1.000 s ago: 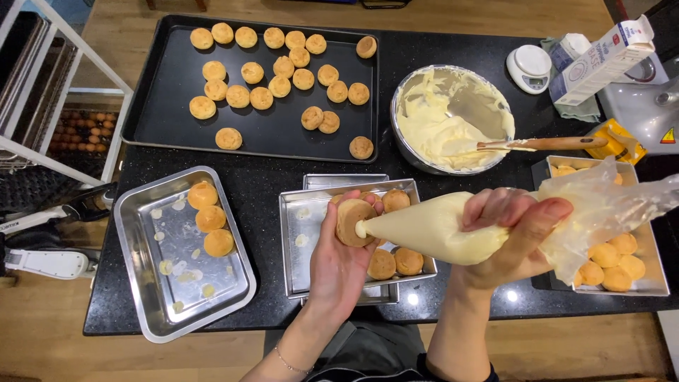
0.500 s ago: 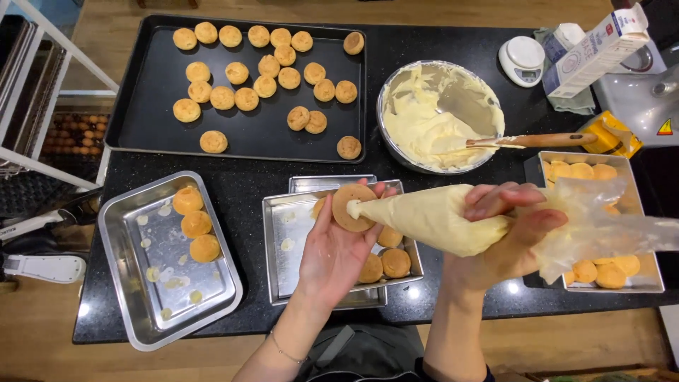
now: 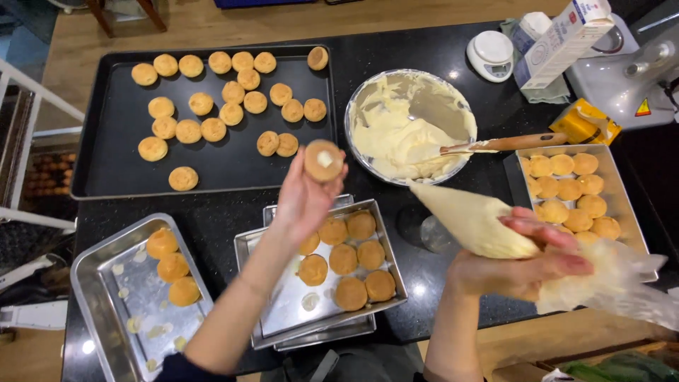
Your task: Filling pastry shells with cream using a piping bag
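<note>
Left hand [image 3: 303, 201] is now lifting the filled puff [image 3: 323, 160] clear of the bag [image 3: 472, 221], gripping it; right hand [image 3: 520, 265] is squeezing the soft bag above open black worktop [image 3: 431, 276].

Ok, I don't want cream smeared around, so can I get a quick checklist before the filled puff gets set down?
1. Left hand grips the filled puff: ok.
2. Cream shows at the puff's hole, none dripping: ok.
3. Piping bag tip clear of the puff: ok.
4. Right hand grips the bag: ok.
5. Free space in the middle steel tray: ok.
6. Whether the puff is filled through: cannot tell.
</note>
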